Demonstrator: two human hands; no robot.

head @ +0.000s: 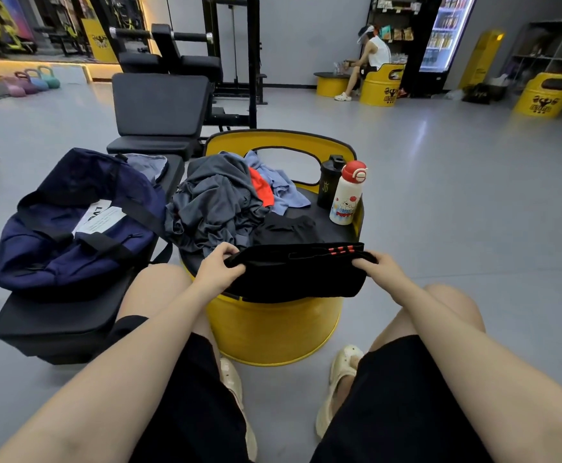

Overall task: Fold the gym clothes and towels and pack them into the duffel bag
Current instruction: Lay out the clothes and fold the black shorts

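A black garment with small red marks (pixel 293 272) hangs stretched over the near edge of the yellow drum seat (pixel 272 329). My left hand (pixel 217 267) pinches its left end and my right hand (pixel 378 267) grips its right end. Behind it on the seat lies a heap: grey clothes (pixel 216 202), an orange piece (pixel 261 187), a light blue piece (pixel 283 183) and another black piece (pixel 286 228). The navy duffel bag (pixel 69 225) sits open on a black bench (pixel 59 322) to my left.
A white bottle with a red cap (pixel 348 195) and a black shaker (pixel 329 182) stand at the seat's right rim. Gym machines (pixel 172 95) rise behind. A person sits on a yellow drum (pixel 381 86) far back. Grey floor lies on the right.
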